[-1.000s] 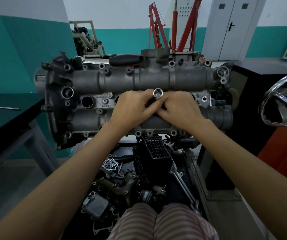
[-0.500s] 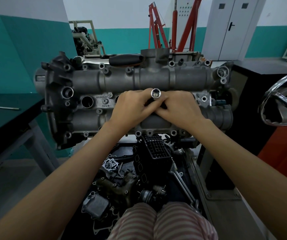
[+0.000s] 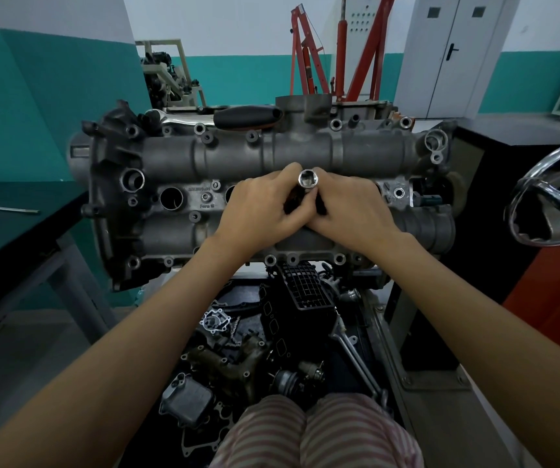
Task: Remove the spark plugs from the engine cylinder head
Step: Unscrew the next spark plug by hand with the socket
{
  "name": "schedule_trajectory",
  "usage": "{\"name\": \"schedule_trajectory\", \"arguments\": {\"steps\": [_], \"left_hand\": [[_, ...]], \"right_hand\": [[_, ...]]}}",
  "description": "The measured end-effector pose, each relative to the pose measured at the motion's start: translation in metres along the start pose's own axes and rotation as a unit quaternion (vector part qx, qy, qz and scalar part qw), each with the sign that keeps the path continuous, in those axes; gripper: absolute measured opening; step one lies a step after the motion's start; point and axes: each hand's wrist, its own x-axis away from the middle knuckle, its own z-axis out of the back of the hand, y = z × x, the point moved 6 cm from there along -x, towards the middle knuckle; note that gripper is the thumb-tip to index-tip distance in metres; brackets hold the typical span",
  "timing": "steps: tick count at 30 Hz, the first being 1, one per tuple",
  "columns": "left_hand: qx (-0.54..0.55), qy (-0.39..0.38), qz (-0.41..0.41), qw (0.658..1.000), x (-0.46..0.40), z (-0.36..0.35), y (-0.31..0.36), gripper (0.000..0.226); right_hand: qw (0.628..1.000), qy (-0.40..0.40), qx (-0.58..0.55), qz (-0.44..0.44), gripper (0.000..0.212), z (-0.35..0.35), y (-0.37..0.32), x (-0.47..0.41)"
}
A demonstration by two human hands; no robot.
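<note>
Working a spark plug socket [image 3: 308, 179] by hand at the middle of the cylinder head [image 3: 271, 184].

Both hands meet at the centre of the frame: the left hand [image 3: 265, 211] and the right hand [image 3: 349, 211] each curl their fingers around the socket's shaft, whose shiny open end faces the camera. This looks like the step of seating or twisting the tool in one of the middle plug wells; next it likely calls for a straight, steady turn or pull so the plug comes up with the socket. No spark plug is visible: the well under the hands is covered, and the open wells [image 3: 171, 198] at centre left look dark inside. Whether the socket holds a plug cannot be made out.
</note>
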Motion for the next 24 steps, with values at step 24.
{"name": "schedule_trajectory", "arguments": {"steps": [24], "left_hand": [[-0.01,-0.001,0.001,1.0,-0.0005,-0.0001,0.0011,0.029]], "right_hand": [[1.0,0.007,0.002,0.003,0.036,0.0002,-0.0002,0.0]]}}
